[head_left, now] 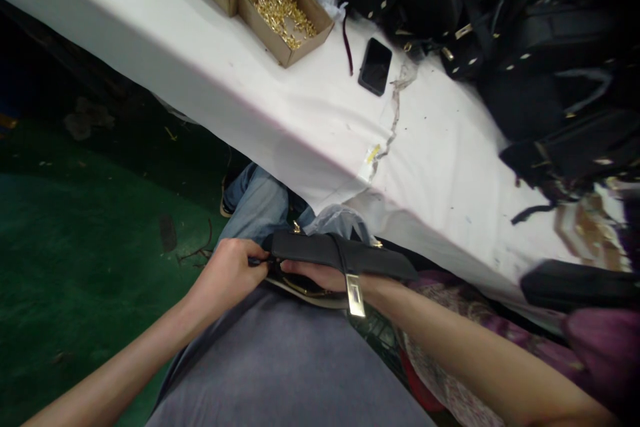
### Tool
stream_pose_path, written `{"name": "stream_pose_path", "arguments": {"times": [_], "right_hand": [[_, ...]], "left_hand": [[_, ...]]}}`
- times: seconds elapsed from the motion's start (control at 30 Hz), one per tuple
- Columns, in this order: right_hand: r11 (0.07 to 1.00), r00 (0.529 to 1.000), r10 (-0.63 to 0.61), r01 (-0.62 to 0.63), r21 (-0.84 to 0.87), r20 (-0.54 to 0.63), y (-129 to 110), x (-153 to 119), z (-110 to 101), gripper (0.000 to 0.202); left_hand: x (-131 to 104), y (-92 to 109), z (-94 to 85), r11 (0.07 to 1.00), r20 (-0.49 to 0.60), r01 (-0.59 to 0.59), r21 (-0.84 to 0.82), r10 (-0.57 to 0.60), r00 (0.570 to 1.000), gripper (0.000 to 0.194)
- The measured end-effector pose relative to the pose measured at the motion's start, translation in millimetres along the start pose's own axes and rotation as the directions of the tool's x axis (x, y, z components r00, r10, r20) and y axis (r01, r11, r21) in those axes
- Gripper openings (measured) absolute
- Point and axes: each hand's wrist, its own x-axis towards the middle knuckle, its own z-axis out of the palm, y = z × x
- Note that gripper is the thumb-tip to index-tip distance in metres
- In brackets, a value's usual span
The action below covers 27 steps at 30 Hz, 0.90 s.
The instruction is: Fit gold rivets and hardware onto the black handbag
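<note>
A black handbag (310, 248) with a gold clasp plate (355, 295) on its strap rests at my lap, its mouth facing me and partly open. My left hand (240, 268) pinches the bag's left end, thumb and fingers pressed together at the edge. Under the front flap, my right hand (317, 275) reaches into the bag from the right, pointing left. Most of its fingers are hidden by the flap and the dark interior. Gold-coloured rings (297, 227) sit on the bag's far side, beside some clear plastic film (340, 219).
A white-covered table (300, 120) runs diagonally ahead. On it are two cardboard boxes of small gold hardware, the nearer box (305, 47) beside a black phone (375, 67). Black bags (540, 80) pile up at the right. Another person's purple sleeve (600, 347) shows at lower right.
</note>
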Motion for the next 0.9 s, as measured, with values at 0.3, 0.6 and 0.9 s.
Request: {"name": "stream_pose_path", "arguments": {"times": [0.3,0.6,0.9], "right_hand": [[0.988,0.998,-0.033,0.040,0.146,-0.046,-16,2,3,0.028],[0.998,0.991,-0.028,0.035,0.052,-0.131,-18,-3,3,0.028],[0.998,0.964,-0.016,-0.002,-0.068,-0.266,7,-11,15,0.038]], "left_hand": [[9,-3,-0.6,0.988,0.063,-0.092,-0.121,0.100,0.993,0.039],[25,-15,1.4,0.967,0.162,-0.072,-0.244,0.114,0.980,0.032],[25,-16,4.2,0.952,0.171,-0.016,-0.306,0.071,0.983,0.030]]}}
